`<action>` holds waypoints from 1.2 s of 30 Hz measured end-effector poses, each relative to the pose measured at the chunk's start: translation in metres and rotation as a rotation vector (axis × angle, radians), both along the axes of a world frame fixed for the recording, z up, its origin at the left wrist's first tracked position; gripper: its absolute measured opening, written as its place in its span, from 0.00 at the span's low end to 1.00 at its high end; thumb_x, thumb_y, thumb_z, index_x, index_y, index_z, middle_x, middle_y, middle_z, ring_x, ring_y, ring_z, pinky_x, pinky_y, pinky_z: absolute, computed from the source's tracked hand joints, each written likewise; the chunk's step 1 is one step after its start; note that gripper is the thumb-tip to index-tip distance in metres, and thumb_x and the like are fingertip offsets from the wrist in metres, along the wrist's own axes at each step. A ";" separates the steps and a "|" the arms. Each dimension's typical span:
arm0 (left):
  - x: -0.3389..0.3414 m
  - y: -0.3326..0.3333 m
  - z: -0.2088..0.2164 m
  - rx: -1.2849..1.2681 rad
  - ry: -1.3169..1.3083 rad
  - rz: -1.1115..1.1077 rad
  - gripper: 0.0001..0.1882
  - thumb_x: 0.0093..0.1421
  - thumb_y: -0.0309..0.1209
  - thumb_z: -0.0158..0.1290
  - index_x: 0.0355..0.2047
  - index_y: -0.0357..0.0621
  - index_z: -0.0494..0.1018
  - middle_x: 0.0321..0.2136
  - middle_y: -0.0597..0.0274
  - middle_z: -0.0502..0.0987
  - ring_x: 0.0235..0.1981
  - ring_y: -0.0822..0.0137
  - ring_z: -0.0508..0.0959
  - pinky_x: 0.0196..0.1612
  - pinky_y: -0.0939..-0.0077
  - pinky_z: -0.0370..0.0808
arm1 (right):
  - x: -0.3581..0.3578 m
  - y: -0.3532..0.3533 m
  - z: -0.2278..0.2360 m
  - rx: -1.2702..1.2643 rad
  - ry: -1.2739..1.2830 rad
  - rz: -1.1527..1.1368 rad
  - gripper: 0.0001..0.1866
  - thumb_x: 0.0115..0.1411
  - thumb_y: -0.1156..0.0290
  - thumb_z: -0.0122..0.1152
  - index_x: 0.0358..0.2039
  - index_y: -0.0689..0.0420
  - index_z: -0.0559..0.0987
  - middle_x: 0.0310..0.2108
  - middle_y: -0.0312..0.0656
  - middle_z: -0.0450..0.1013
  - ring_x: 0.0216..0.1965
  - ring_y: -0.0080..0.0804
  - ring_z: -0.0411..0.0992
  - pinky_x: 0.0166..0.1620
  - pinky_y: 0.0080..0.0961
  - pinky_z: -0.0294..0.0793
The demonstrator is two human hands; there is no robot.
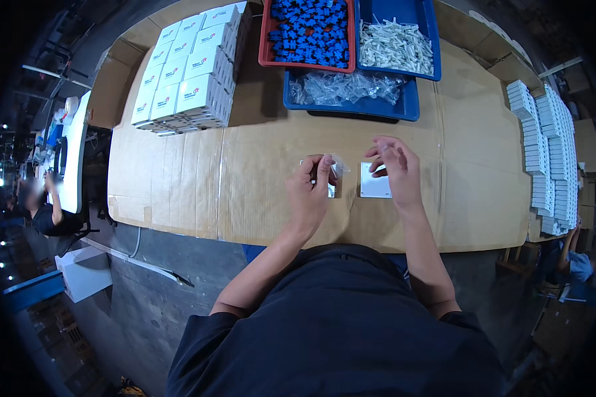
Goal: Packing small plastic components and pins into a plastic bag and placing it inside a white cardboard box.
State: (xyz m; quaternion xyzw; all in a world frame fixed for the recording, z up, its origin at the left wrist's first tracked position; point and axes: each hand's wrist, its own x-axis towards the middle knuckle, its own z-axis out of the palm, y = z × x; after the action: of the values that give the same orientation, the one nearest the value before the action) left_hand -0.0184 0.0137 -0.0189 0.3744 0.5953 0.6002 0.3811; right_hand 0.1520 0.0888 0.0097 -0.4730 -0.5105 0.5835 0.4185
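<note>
Bare hands (308,190) (402,171): two, centre and 2 o'clock
White pieces (375,189) (331,191): two, one mostly hidden
Red tray (306,67): one, 12 o'clock
Blue trays (398,73) (351,113): two, 1 o'clock
White piles (192,86) (543,155): two, 11 and 3 o'clock
Co-workers (54,218) (581,266): two, 9 and 3 o'clock

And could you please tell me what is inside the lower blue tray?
Clear plastic items show in the lower blue tray; the red tray and upper blue tray hide its far part, so contents there cannot be seen.
</note>
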 end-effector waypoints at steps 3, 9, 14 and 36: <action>0.003 -0.002 -0.004 0.039 -0.014 -0.041 0.14 0.75 0.34 0.51 0.40 0.33 0.77 0.24 0.64 0.78 0.26 0.76 0.77 0.30 0.79 0.75 | -0.010 -0.004 -0.001 -0.146 0.006 0.143 0.25 0.72 0.51 0.59 0.55 0.61 0.77 0.41 0.40 0.81 0.32 0.21 0.76 0.32 0.21 0.76; 0.001 -0.006 -0.001 0.085 -0.223 -0.104 0.14 0.76 0.36 0.49 0.41 0.35 0.75 0.26 0.64 0.79 0.27 0.75 0.79 0.31 0.78 0.77 | -0.009 0.000 -0.022 -0.530 0.233 0.293 0.25 0.70 0.48 0.60 0.54 0.57 0.79 0.37 0.31 0.77 0.31 0.20 0.73 0.30 0.20 0.73; -0.005 -0.010 -0.010 0.079 -0.295 -0.146 0.16 0.76 0.39 0.49 0.39 0.37 0.75 0.27 0.64 0.78 0.27 0.74 0.80 0.32 0.77 0.78 | -0.001 0.002 -0.034 -0.667 0.429 0.376 0.11 0.70 0.61 0.64 0.43 0.56 0.82 0.28 0.26 0.72 0.22 0.13 0.61 0.24 0.15 0.58; -0.007 -0.015 -0.009 -0.197 -0.455 -0.166 0.13 0.72 0.35 0.56 0.45 0.37 0.79 0.35 0.62 0.82 0.30 0.73 0.81 0.34 0.75 0.82 | 0.002 0.005 -0.049 -0.369 0.222 0.216 0.06 0.69 0.70 0.64 0.40 0.59 0.82 0.28 0.29 0.74 0.22 0.11 0.62 0.24 0.14 0.56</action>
State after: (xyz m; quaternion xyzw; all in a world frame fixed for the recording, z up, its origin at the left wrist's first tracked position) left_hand -0.0259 -0.0009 -0.0277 0.2383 0.5173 0.5748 0.5876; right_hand 0.1542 0.0935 -0.0396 -0.4170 -0.3940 0.7566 0.3137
